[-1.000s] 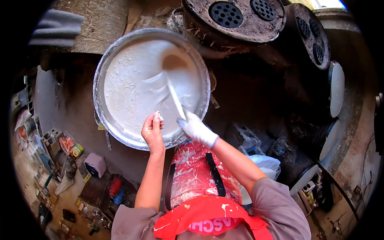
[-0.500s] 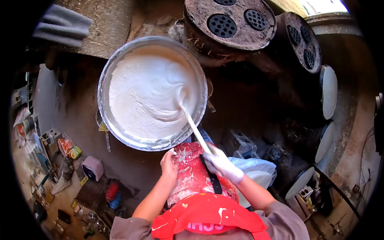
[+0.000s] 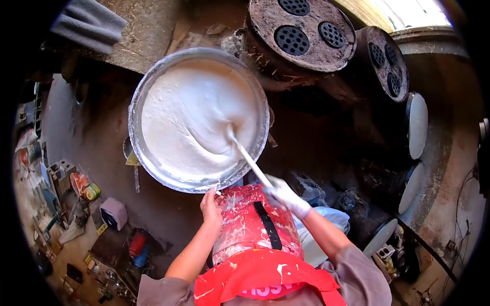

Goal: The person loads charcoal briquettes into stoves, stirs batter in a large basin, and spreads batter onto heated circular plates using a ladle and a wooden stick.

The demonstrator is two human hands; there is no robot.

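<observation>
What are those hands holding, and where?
The white-gloved right hand grips a long, pale handle by its near end. The bare left hand touches a tiny white bit; I can't tell if it's held.

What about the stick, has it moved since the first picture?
Yes. Judged against the tub, the stick has come nearer the person and slightly right: before, it dipped into the far half; now it enters the near half.
</observation>
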